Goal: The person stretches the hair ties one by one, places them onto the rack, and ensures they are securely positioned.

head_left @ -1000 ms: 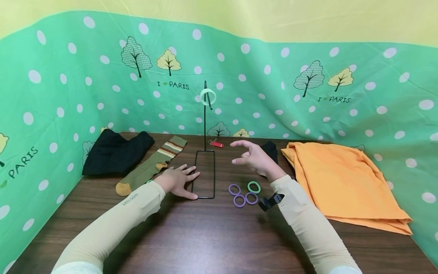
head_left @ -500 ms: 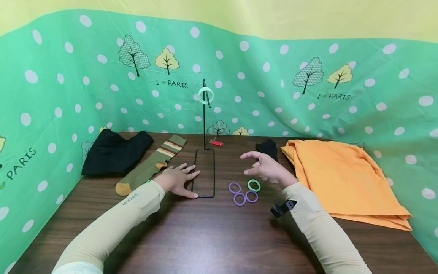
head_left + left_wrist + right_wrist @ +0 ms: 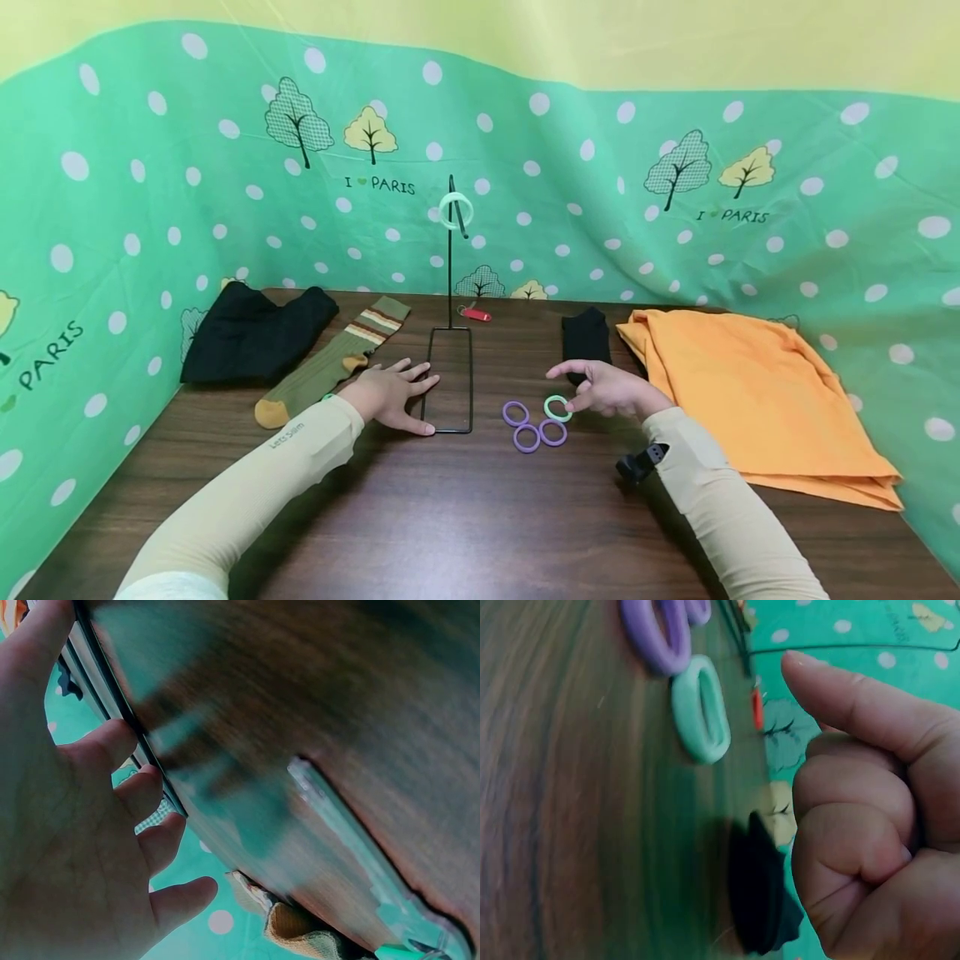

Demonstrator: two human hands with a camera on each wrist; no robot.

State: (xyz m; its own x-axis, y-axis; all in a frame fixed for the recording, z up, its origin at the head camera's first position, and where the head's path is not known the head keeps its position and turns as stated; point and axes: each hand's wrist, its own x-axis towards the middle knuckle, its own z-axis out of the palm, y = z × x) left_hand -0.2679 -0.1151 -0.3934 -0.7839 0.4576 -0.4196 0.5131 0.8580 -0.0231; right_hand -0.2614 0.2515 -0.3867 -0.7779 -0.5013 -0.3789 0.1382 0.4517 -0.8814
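My left hand (image 3: 390, 398) lies with spread, straight fingers on the left side of a black wire stand's (image 3: 471, 379) base. A pale green hair tie (image 3: 446, 213) hangs from the stand's upper hook. My right hand (image 3: 611, 390) is above the table, index finger and thumb apart, the other fingers curled, holding nothing. Its thumb tip overlaps a green hair tie (image 3: 551, 414) in the head view; the right wrist view shows that hair tie (image 3: 682, 720) apart from the hand. Three purple hair ties (image 3: 527, 450) lie beside it on the table.
Behind my left hand are an olive striped sock (image 3: 307, 379) and black folded cloth (image 3: 255, 337). A clear, green-ended long item (image 3: 352, 832) lies near that hand. A black cloth piece (image 3: 585, 333) and folded orange cloth (image 3: 757, 400) are at right. A red tag (image 3: 476, 315) lies at the back.
My right hand has moved rightward and toward me, down from beside the stand to the green hair tie, uncovering the small black cloth. My left hand stays on the base.
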